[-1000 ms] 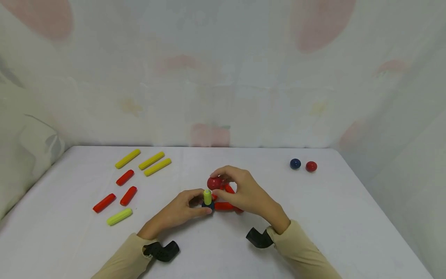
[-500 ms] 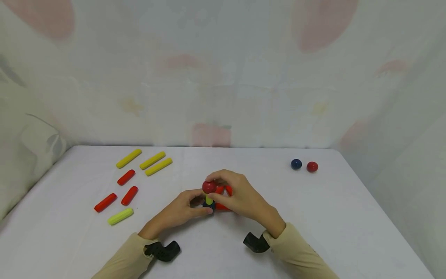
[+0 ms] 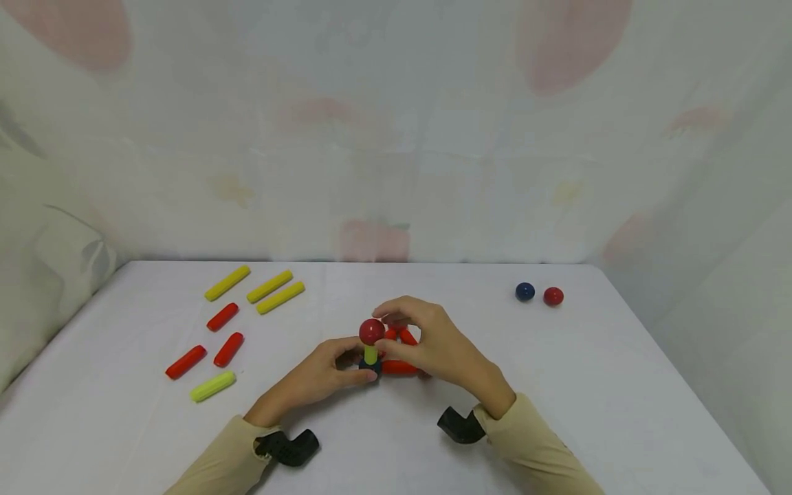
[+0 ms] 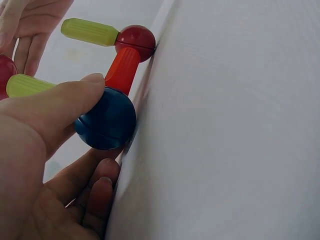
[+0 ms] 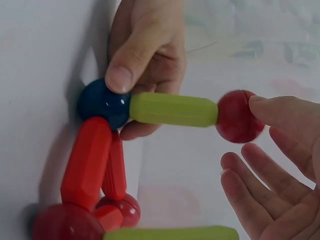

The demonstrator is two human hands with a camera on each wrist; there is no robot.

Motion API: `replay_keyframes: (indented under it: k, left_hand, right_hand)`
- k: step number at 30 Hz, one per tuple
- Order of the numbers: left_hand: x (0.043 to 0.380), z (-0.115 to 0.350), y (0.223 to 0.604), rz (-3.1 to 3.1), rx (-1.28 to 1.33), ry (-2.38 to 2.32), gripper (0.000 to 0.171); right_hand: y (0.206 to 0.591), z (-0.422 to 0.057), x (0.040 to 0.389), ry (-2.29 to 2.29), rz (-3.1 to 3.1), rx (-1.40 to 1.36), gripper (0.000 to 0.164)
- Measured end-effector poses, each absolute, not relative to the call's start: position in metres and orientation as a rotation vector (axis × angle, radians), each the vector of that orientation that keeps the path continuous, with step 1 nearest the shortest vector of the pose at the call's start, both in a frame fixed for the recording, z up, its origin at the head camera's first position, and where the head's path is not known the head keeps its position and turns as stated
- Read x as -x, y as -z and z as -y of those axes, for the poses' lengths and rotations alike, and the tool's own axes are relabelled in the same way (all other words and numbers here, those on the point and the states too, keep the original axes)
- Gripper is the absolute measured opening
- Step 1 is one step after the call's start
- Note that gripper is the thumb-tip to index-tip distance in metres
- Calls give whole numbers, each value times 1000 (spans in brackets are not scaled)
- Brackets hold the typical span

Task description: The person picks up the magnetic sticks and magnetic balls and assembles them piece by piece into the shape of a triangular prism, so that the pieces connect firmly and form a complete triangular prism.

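My left hand (image 3: 322, 375) grips a dark blue ball (image 5: 105, 103) low on the table, thumb on its near side. From that ball a yellow-green stick (image 5: 172, 108) stands upright, capped by a red ball (image 3: 372, 331). My right hand (image 3: 439, 340) is beside this cap; the thumb tip touches or nearly touches it, and the other fingers are spread away from it. Red sticks (image 5: 87, 162) link the blue ball to other red balls (image 5: 67, 224) at the base. A second yellow-green stick (image 4: 90, 31) rises from one base ball; my right hand hides it in the head view.
To the left lie several loose sticks: yellow ones (image 3: 280, 298) at the back, red ones (image 3: 185, 362) nearer, and a yellow-green one (image 3: 213, 386). A loose blue ball (image 3: 524, 291) and red ball (image 3: 553, 296) sit at the back right of the white table (image 3: 619, 412).
The right hand has brought the red ball leftward onto the upright yellow-green stick, then loosened its fingers and drawn slightly back right. The left hand has kept its hold on the blue ball.
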State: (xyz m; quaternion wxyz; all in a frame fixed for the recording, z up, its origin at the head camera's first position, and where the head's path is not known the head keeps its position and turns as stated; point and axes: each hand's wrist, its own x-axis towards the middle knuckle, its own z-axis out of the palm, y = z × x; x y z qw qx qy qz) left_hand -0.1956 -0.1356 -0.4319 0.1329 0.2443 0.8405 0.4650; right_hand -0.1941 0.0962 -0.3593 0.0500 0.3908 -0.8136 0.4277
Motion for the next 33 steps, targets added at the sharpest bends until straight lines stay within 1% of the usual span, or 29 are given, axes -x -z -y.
replay_keyframes:
  k: [10,14,23,33]
  left_hand:
    - [194,135,432,-2468,-712,-1357,13]
    - [194,135,432,-2481,-697,-1344,12]
    - [195,133,432,-2480,-710,-1345,17]
    - [196,134,433,-2479,-682,-1341,14]
  right_hand:
    - [356,-112,201,-1288,2482,-1075,36]
    - [355,-120,205,-1299,2482,-1026,36]
    - [354,-147,219,-1290,2501,-847,38]
    - [358,-174,234,-1237,2498,-745,39]
